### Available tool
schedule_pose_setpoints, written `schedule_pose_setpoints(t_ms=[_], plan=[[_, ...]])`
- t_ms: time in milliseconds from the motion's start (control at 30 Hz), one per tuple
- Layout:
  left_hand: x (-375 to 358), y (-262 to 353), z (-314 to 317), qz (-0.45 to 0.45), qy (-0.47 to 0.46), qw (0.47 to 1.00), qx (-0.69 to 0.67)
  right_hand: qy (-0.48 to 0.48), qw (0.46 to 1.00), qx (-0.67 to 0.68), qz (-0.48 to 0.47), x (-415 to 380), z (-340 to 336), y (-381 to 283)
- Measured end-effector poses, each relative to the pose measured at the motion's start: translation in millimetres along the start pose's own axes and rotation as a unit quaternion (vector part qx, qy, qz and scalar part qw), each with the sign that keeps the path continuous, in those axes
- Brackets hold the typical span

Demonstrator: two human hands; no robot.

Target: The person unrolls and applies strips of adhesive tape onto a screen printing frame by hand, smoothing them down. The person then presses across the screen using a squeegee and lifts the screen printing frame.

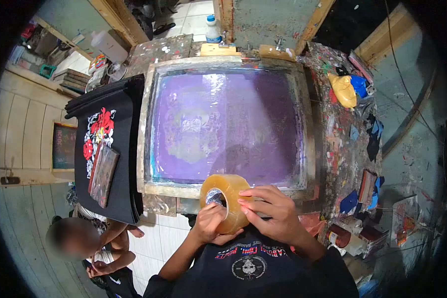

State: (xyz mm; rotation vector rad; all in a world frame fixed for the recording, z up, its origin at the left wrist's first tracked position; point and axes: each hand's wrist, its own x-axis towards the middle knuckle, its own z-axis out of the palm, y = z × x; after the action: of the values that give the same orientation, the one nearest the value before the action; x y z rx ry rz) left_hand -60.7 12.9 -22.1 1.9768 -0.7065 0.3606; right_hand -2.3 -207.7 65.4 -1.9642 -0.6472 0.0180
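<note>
A wide roll of clear, yellowish tape is held up in front of my chest, over the near edge of a framed screen. My left hand grips the roll, with fingers in its core and others under it. My right hand is at the roll's right side, its thumb and fingertips pinched together against the tape surface. Whether a tape end lies between those fingertips is too small to tell. The screen has purple mesh in a worn wooden frame and lies flat on the table.
Left of the screen, black printed fabrics are stacked with a squeegee on top. A person sits at the lower left. A bottle stands behind the screen. Yellow cloth and containers lie to the right.
</note>
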Motion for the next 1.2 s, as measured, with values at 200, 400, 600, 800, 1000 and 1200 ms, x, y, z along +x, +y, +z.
schedule_pose_setpoints(t_ms=[200, 400, 600, 800, 1000, 1200], plan=[[1.9, 0.5, -6.2, 0.014, -0.065, 0.998, -0.002, -0.130, 0.988, 0.067, 0.040, 17.8, -28.2, 12.0], [4.6, -0.7, -7.6, 0.033, -0.075, 0.997, -0.003, -0.215, 0.974, 0.074, -0.012, 33.5, -32.3, 18.6], [3.5, -2.2, -7.1, 0.042, -0.079, 0.996, -0.001, -0.188, 0.977, -0.015, -0.096, 16.7, -19.4, 25.4], [-2.3, 0.6, -1.4, 0.012, -0.001, 1.000, 0.006, -0.059, 0.991, -0.070, -0.099, -1.6, 1.9, 10.9], [-4.9, -3.3, 17.7, 0.033, 0.068, 0.995, -0.059, -0.010, 0.994, -0.108, -0.015, 1.7, 25.3, -1.0], [-13.1, -6.6, 27.7, 0.021, 0.098, 0.993, -0.063, 0.073, 0.985, -0.132, -0.083, 4.4, 35.0, 5.6]])
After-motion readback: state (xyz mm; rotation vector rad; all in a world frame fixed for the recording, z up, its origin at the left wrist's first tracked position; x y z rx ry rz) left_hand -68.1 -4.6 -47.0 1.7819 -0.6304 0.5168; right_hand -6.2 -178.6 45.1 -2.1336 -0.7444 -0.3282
